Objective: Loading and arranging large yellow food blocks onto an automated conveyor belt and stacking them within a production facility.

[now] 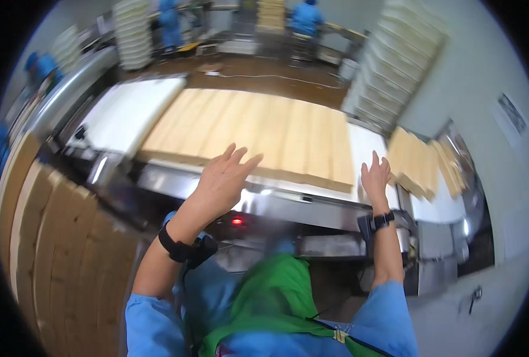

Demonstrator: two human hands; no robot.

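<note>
A row of long, pale yellow slabs [264, 129], their material unclear, lies side by side on a white conveyor belt [128, 111]. My left hand [226, 178] is over the near edge of the row, fingers spread and holding nothing; whether it touches the slabs cannot be told. Past the row's right end, my right hand [376, 176] is above the white surface with its fingers apart, also empty. More pale slabs [411, 163] lie overlapping on a white surface to the right of that hand. Both wrists wear black straps with small devices.
Stacked white trays [394, 67] stand at the back right, and another tray stack [133, 35] at the back left. Brownish slabs [68, 232] fill the lower left. A metal rail [264, 201] borders the belt's near side. Several people in blue [307, 20] are farther back.
</note>
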